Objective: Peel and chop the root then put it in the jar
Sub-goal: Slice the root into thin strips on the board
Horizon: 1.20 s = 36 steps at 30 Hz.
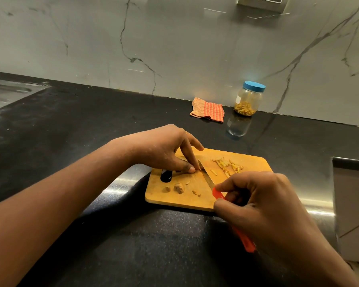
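A wooden cutting board (251, 162) lies on the black counter. My left hand (164, 150) pinches a small piece of root against the board; the piece is almost hidden under my fingertips. My right hand (263, 206) grips the red handle of a knife (205, 175), whose blade rests on the board right beside my left fingertips. A pile of yellow chopped strips (228, 165) lies at the board's far right. A brown root stub (179, 187) and small scraps sit near the board's front. The jar (248, 98), blue lid on, holds chopped pieces by the wall.
An orange checked cloth (208, 110) lies folded left of the jar by the marble wall. A steel sink (6, 92) is at the far left. A pale cabinet or appliance edge (352, 195) stands at the right. A metal strip runs along the counter under the board.
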Motion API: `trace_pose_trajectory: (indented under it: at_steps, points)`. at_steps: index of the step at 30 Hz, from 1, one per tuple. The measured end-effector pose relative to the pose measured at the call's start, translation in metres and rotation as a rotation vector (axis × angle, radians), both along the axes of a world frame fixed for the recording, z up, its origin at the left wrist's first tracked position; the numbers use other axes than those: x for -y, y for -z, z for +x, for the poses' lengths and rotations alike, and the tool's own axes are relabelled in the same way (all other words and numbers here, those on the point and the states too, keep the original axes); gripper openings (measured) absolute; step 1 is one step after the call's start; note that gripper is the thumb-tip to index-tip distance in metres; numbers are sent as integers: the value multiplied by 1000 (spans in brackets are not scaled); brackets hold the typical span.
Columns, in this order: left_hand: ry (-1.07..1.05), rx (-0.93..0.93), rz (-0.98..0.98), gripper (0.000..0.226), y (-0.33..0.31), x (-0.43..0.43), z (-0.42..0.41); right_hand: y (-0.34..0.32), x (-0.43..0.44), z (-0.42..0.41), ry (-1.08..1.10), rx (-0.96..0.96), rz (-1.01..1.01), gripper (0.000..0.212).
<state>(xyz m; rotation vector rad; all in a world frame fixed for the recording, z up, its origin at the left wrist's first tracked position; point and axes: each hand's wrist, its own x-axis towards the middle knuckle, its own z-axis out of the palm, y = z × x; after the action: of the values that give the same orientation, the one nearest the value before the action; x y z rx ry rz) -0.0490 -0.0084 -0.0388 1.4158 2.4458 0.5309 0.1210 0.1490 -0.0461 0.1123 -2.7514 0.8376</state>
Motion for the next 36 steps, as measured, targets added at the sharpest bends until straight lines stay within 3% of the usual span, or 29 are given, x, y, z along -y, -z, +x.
trace_pose_trajectory:
  at_steps: [19,36]
  points:
    - [-12,-14,10,18,1,-1,1,-2,-1,-13,-22,61,64,18]
    - [28,-21,135,9,8,-10,10,7,-9,-4,-8,42,-67,20]
